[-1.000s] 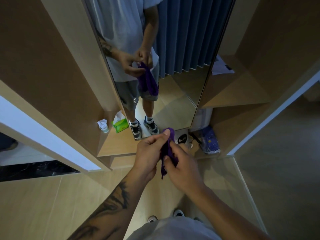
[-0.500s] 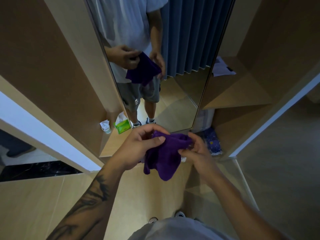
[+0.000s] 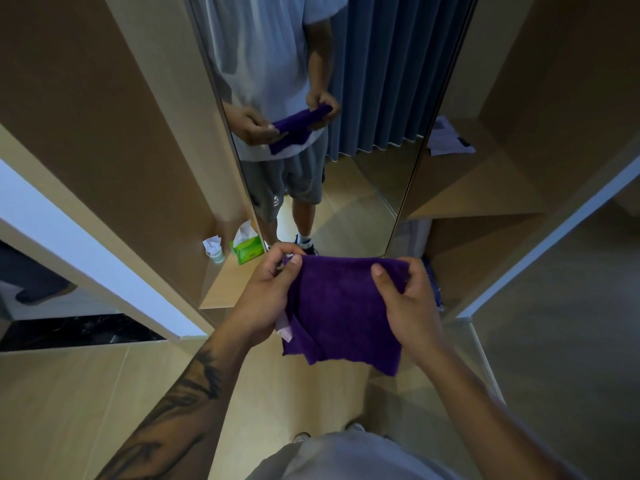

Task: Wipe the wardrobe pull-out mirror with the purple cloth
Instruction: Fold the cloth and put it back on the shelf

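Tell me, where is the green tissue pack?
In the head view, the green tissue pack sits on the low wardrobe shelf left of the mirror, beside a small white cup.

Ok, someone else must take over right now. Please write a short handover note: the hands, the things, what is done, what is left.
Left hand: pinches the purple cloth at its upper left corner.
Right hand: grips the cloth's upper right edge.
The cloth hangs spread out between both hands, in front of the pull-out mirror, not touching it.
Done: cloth is opened out.
Left: bring the cloth to the glass and wipe it all.
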